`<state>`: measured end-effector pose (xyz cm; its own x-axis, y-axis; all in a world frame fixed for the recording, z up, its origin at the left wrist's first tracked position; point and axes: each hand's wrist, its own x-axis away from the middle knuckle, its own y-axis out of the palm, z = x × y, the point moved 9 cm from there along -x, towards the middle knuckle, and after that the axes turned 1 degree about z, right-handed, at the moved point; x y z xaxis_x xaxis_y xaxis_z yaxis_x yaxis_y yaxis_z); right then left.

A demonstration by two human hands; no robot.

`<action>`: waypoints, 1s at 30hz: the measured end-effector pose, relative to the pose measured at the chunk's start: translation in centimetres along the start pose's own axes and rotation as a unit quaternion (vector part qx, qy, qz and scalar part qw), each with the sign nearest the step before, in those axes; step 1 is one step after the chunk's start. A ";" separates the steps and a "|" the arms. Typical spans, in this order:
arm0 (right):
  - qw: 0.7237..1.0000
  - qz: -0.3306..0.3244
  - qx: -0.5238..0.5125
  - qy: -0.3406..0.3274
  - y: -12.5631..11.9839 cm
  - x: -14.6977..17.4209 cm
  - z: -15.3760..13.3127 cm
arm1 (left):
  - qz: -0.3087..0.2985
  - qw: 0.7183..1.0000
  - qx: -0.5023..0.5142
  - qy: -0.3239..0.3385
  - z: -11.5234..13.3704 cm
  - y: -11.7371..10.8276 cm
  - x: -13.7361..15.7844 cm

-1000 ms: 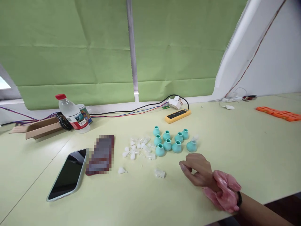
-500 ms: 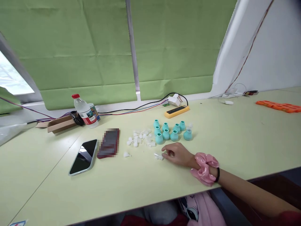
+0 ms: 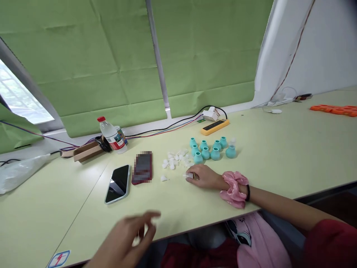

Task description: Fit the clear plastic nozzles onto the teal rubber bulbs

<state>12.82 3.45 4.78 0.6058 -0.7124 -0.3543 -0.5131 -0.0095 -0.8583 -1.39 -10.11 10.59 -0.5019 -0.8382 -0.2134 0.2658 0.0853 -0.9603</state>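
My right hand (image 3: 205, 177), with a pink scrunchie (image 3: 234, 189) on its wrist, rests low over the table. Its thumb and fingers close on a small clear plastic piece (image 3: 187, 175). My left hand (image 3: 129, 234) hovers above the front edge, slightly blurred, with thumb and forefinger apart and nothing between them. Just beyond the right hand stand several small turquoise pots (image 3: 205, 153) with round open necks. One turquoise pot (image 3: 231, 152) at the right has a translucent piece on top. A loose pile of translucent white pieces (image 3: 175, 159) lies left of the pots, and a single white cone-shaped piece (image 3: 164, 178) sits nearer me.
Left of the pieces lie a dark red phone (image 3: 142, 169) and a pale-cased phone (image 3: 118, 184). Behind them stand a water bottle (image 3: 113, 136) and a cardboard tray (image 3: 88, 150). A yellow power strip (image 3: 214, 127) lies at the back; an orange tray (image 3: 334, 110) is far right.
My left hand has come into view at the front. The right hand's fingers have closed on the clear piece that lay at their tips. The camera view has shifted and tilted.
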 end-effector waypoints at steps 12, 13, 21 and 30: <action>0.985 0.018 -0.173 0.019 0.7 -1.1 1.1 | -0.070 0.994 -0.090 0.005 -3.5 9.1 -14.6; 0.980 0.008 -0.195 0.023 0.8 -1.1 1.3 | -0.065 0.995 -0.074 0.000 -3.7 9.5 -14.4; 0.924 -0.089 -0.370 0.038 2.5 -0.8 1.9 | -0.016 0.998 -0.040 -0.036 -4.4 10.0 -14.9; 0.927 -0.024 -0.369 0.066 2.1 -1.0 2.4 | 0.105 0.974 0.200 -0.022 -5.8 8.5 -14.2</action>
<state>12.62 5.79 2.49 0.5844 -0.7777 -0.2317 -0.7928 -0.4862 -0.3676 3.21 5.67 4.42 -0.3679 -0.8481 -0.3812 0.6633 0.0479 -0.7468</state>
